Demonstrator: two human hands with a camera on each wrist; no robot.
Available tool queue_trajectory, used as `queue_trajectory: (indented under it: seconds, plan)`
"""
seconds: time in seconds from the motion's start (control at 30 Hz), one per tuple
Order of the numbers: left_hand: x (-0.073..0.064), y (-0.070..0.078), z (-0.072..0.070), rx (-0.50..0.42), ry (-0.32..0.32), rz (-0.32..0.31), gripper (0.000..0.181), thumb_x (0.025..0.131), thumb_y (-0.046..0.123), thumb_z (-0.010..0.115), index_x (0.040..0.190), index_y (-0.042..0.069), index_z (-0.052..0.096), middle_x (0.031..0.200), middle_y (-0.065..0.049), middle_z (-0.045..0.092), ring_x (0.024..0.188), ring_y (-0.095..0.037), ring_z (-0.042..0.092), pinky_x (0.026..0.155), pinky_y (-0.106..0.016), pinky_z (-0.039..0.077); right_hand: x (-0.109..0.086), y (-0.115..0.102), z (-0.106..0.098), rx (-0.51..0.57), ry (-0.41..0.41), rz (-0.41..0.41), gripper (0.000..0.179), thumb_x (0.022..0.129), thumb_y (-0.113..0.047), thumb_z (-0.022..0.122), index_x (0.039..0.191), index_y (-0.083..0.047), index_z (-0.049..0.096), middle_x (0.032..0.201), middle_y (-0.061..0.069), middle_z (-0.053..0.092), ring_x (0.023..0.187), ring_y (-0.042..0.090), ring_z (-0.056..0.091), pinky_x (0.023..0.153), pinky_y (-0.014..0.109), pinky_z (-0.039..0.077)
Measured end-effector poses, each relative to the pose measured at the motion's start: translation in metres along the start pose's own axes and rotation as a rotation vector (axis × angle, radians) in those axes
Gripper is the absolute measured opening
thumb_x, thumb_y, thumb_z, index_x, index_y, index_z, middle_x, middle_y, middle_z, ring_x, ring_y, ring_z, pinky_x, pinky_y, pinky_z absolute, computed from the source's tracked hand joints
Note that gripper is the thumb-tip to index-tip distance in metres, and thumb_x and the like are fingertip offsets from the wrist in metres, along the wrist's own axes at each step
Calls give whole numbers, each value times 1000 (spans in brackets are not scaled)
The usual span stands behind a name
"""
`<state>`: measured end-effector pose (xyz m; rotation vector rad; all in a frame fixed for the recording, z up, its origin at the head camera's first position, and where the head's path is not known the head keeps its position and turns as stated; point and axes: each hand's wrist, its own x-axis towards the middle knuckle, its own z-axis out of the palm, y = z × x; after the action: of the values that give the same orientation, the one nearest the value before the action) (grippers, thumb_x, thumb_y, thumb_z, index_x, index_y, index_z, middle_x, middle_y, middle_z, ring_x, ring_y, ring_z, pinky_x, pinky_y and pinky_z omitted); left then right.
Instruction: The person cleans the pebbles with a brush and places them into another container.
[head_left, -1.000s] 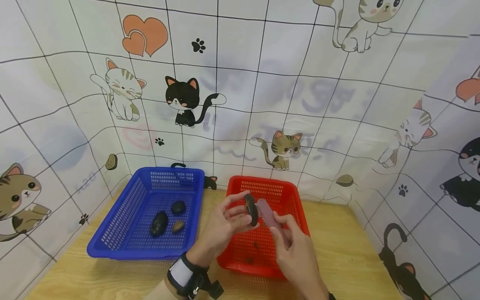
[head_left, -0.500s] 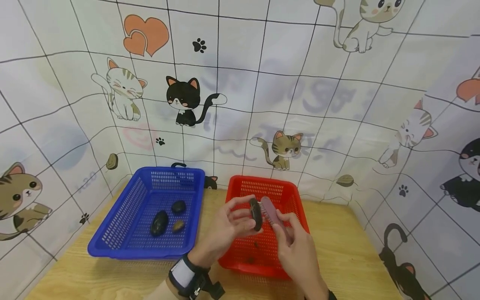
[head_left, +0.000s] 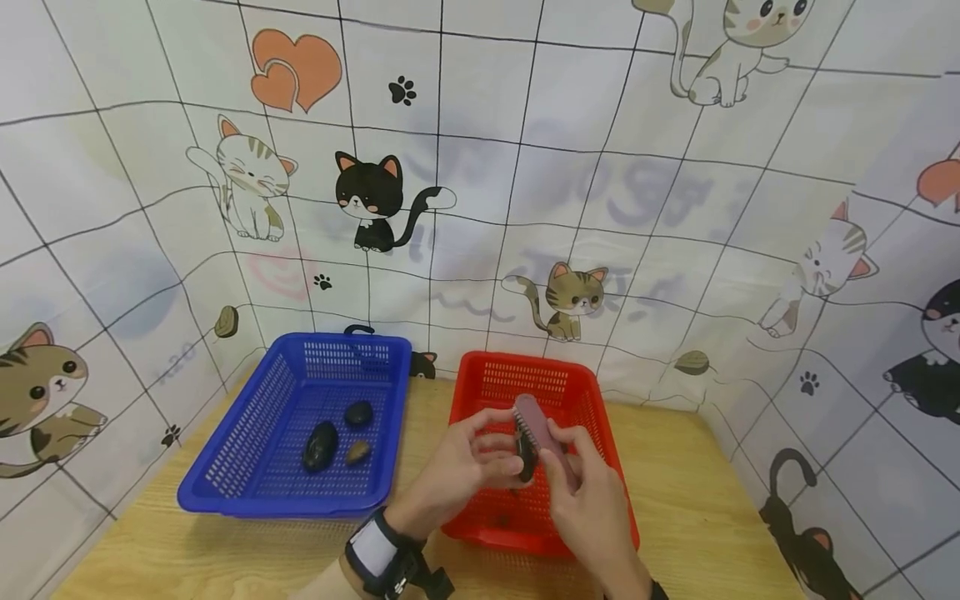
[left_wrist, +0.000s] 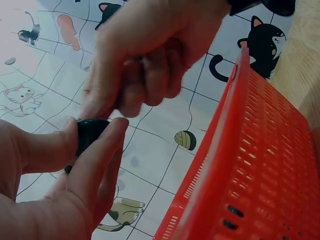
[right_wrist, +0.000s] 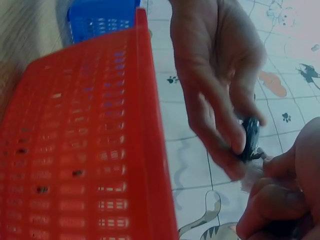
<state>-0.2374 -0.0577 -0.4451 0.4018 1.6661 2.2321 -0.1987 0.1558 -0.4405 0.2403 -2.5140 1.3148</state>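
Over the red basket [head_left: 543, 542], my left hand [head_left: 453, 462] pinches a dark, smooth stone [head_left: 527, 460] between thumb and fingers, the stone standing on edge. My right hand [head_left: 596, 500] grips a pinkish-mauve brush [head_left: 538, 427] by its handle, and its bristles lie against the stone's right face. In the left wrist view the stone [left_wrist: 91, 132] shows dark green-black between thumb and fingers. The right wrist view has the stone [right_wrist: 251, 136] shiny and black, close to blurred pale bristles [right_wrist: 254, 175].
To the left stands a blue basket [head_left: 197, 493] holding a large black stone [head_left: 320, 446], a smaller black stone [head_left: 358, 413] and a brown stone [head_left: 357, 452]. Small dark bits [head_left: 502, 519] lie in the red basket. Behind the wooden table [head_left: 675, 475] hangs a cat-print sheet [head_left: 480, 208].
My left hand has shifted a little right and down with the stone. The brush has moved back over to the left, its bristles now overlapping the stone.
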Motion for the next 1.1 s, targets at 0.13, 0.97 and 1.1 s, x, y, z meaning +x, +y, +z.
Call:
queue_trajectory:
  seconds: [0.13, 0.97, 1.1]
  plan:
    - [-1, 5, -4, 5, 24, 16, 66, 108, -1, 77, 169, 12, 55, 146, -28, 76, 124, -34, 84, 103, -47, 73, 3, 3, -4, -49, 9, 33, 38, 110, -16, 82, 146, -18, 69, 82, 0, 75, 56, 7, 48, 50, 23, 41]
    - [-1, 10, -7, -53, -5, 45, 67, 111, 7, 77, 172, 11, 51, 159, -25, 65, 133, -26, 78, 111, -41, 70, 0, 4, -17, 168, 94, 49, 42, 112, -6, 76, 152, -14, 66, 70, 2, 60, 52, 6, 43, 47, 23, 41]
    - [1, 8, -7, -36, 50, 22, 63, 110, 6, 77, 168, 10, 55, 156, -20, 68, 129, -26, 79, 110, -39, 70, -1, 1, -19, 191, 83, 44, 41, 112, -6, 76, 152, -13, 66, 71, 2, 61, 51, 5, 42, 46, 23, 41]
